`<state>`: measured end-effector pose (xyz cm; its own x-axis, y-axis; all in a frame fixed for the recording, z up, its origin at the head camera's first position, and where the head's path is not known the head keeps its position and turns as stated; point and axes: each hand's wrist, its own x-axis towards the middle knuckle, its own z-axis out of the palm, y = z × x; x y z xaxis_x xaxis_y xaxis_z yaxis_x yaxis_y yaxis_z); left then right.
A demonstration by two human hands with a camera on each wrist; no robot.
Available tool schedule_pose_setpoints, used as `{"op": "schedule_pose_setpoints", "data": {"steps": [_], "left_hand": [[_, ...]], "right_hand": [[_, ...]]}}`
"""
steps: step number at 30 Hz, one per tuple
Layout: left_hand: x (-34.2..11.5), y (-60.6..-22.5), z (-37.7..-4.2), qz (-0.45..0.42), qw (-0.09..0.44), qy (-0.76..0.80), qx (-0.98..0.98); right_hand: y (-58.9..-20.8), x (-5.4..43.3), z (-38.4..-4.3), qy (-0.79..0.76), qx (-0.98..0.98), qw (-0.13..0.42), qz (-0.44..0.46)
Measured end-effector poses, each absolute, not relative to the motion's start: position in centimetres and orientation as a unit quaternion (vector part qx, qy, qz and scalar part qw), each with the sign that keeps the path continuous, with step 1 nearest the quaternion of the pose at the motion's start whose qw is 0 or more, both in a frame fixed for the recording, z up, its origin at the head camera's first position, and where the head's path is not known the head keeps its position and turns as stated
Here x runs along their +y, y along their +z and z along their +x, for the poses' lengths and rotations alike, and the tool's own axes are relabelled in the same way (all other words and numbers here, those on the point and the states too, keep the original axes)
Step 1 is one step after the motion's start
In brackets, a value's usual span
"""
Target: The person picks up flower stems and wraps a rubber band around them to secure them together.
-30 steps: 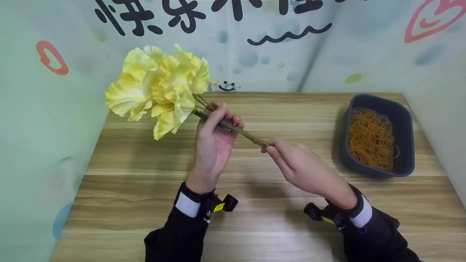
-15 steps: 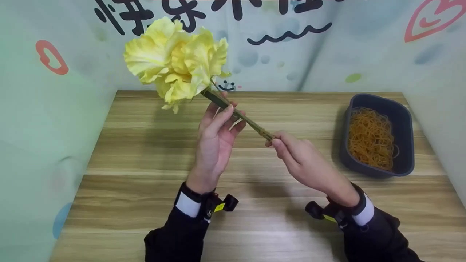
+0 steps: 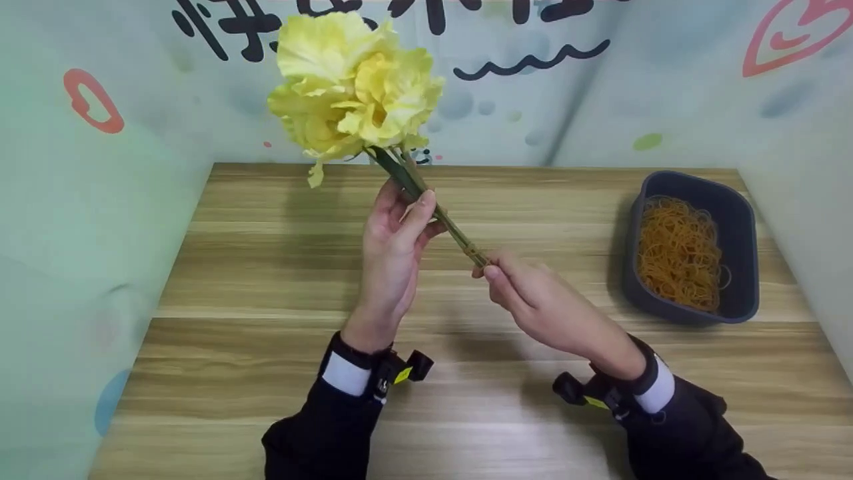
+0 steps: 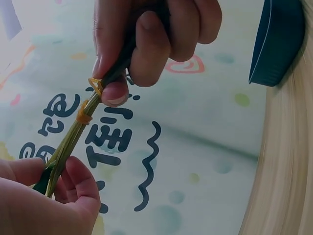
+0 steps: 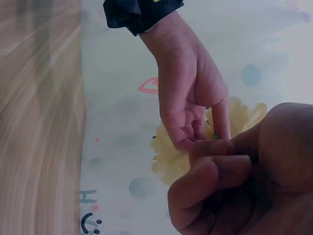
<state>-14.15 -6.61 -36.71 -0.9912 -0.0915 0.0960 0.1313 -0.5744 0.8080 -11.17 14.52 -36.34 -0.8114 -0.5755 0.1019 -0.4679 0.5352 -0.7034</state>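
Above the table I hold a bunch of yellow flowers point(image 3: 353, 87) at a slant, blooms toward the back wall. My left hand point(image 3: 393, 260) pinches the green stems point(image 3: 456, 233) below the blooms, thumb on the near side. Lower down, my right hand point(image 3: 553, 307) grips the stem ends, which its fingers hide. In the left wrist view an orange rubber band point(image 4: 84, 113) wraps the stems, and a second loop point(image 4: 95, 86) shows right at the right hand's fingertips. The right wrist view has the curled right fingers in front, with blurred petals behind.
A dark blue bin point(image 3: 743, 280) holding a heap of rubber bands point(image 3: 676, 260) stands at the right of the wooden table point(image 3: 253, 373). Printed backdrop cloth point(image 3: 506, 127) rises behind the table's back edge. Both wrists carry small black cameras, the left one point(image 3: 418, 365) pointing inward.
The blooms have swung up and to the right, so the stems stand steeper. My left thumb has shifted along the stems. The right hand moved slightly right, then back left, keeping the stem ends.
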Motion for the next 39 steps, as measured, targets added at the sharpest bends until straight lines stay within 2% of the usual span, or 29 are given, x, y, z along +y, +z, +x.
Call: {"op": "schedule_pose_setpoints", "data": {"steps": [9,14,21,26,33,39], "left_hand": [[-6.4,-36.9,-14.2,-0.045,0.090,-0.852,-0.515],[-6.1,-37.1,-14.1,-0.058,0.092,-0.832,-0.545],[-5.6,-37.1,-13.5,-0.085,0.102,-0.757,-0.640],[-5.1,-37.3,-13.1,-0.112,0.105,-0.704,-0.694],[-4.2,-38.0,-12.9,-0.099,0.125,-0.676,-0.719],[-3.9,-38.8,-13.3,-0.109,0.142,-0.653,-0.736]], "right_hand": [[-37.9,13.8,-11.2,-0.339,0.880,0.108,-0.314],[-38.7,13.7,-11.1,-0.324,0.879,0.106,-0.332],[-39.4,13.6,-10.8,-0.290,0.894,0.066,-0.334],[-39.7,13.4,-10.6,-0.264,0.905,0.084,-0.323],[-40.0,13.4,-10.5,-0.252,0.911,0.106,-0.309],[-40.4,13.6,-10.6,-0.258,0.912,0.106,-0.302]]}}
